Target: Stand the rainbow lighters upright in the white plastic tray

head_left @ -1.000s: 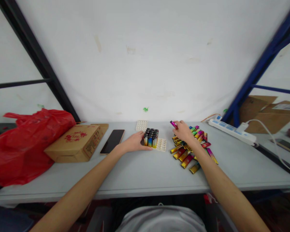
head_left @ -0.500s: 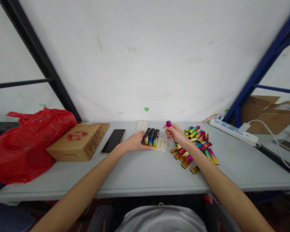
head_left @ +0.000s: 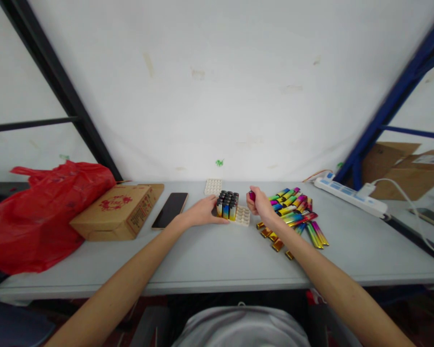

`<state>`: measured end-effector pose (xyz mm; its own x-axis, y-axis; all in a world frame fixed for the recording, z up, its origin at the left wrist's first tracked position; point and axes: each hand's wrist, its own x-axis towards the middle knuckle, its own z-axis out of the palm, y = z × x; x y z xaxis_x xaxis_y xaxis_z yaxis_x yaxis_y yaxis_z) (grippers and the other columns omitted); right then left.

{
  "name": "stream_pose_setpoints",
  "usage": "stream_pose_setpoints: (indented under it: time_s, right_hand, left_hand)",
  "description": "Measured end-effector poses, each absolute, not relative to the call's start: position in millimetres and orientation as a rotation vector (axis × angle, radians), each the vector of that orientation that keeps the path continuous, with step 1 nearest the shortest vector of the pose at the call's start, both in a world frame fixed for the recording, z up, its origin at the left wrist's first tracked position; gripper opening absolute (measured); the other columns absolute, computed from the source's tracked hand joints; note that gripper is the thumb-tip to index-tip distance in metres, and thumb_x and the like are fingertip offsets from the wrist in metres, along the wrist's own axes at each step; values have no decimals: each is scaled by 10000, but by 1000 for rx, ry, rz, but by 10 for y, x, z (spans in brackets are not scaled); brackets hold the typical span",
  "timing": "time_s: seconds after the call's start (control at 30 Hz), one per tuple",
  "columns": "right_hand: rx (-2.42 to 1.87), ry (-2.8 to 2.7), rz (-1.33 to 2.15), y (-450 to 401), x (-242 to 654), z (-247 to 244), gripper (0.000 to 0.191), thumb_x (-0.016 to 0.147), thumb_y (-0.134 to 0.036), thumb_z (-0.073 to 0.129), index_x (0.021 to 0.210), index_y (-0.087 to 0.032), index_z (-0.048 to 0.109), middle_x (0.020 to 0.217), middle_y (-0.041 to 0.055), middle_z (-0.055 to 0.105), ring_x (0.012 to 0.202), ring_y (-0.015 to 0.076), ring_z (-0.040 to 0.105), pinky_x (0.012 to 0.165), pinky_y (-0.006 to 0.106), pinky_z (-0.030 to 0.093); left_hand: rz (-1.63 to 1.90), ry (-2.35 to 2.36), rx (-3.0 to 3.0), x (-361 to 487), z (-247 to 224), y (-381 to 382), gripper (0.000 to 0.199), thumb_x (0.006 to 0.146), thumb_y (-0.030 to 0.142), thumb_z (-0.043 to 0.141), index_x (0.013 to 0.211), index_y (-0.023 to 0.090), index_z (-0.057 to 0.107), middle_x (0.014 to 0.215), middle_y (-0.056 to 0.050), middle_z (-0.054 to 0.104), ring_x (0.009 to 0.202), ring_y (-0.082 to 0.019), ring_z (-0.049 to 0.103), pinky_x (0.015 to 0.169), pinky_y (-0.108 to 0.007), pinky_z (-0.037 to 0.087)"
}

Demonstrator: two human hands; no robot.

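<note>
Several colourful lighters with black tops (head_left: pixel 227 206) stand upright in a white tray with round holes (head_left: pixel 243 216). My left hand (head_left: pixel 209 211) is curved around the left side of these lighters, thumb at the front and fingers behind. Right of the tray, my right hand (head_left: pixel 258 202) is closed round a purple lighter (head_left: pixel 252 195), of which only a small part shows. A pile of shiny multicoloured lighters (head_left: pixel 291 207) lies on the table beyond and beside my right wrist. Behind the standing lighters is a second white tray (head_left: pixel 213 186) with holes.
On the grey table (head_left: pixel 217 260), a dark phone (head_left: pixel 170 210), a cardboard box (head_left: pixel 112 212) and a red plastic bag (head_left: pixel 50 217) are at the left. A white power strip (head_left: pixel 350 196) lies at the right, near an open cardboard carton (head_left: pixel 405 171).
My right hand has turned and closed further round the purple lighter, which now shows less. My left hand stays at the standing lighters.
</note>
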<state>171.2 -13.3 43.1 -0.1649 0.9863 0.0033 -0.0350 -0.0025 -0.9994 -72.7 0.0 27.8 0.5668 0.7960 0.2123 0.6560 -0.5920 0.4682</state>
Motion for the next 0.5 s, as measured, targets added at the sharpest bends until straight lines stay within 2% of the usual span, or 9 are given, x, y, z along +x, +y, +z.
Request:
stream_pose_setpoints:
  time_s: [0.17,0.3,0.4,0.5]
  right_hand:
    - [-1111,-1344,1301,-166,1681,423,462,926,-495,381,531,-264,309,436,-59,223,404,99,153,406,259,131]
    - [-1094,-1352,1321,-159,1696,405,447,920,-487,406,544,-263,316,443,-58,239,412,100,157,409,257,130]
    - [-1094,-1337,1353,-131,1717,396,496,931,-567,430,557,-255,337,460,-70,231,415,89,148,416,251,124]
    - [-1072,-1365,1392,-94,1736,394,584,896,-734,476,597,-233,447,482,-88,234,412,79,175,425,242,145]
  left_hand:
    - [551,1182,2482,-723,295,-8,734,715,682,829,1218,172,668,1172,-125,700,1077,-330,663,970,-424,528]
    - [550,1191,2485,-721,293,-8,734,717,675,829,1229,175,664,1189,-122,695,1094,-333,657,989,-431,524]
    - [543,1198,2491,-719,290,-8,737,715,681,824,1226,175,663,1183,-120,695,1094,-335,657,990,-434,525]
    - [523,1218,2500,-716,300,-10,727,722,681,818,1212,167,661,1170,-122,694,1085,-336,658,987,-436,526]
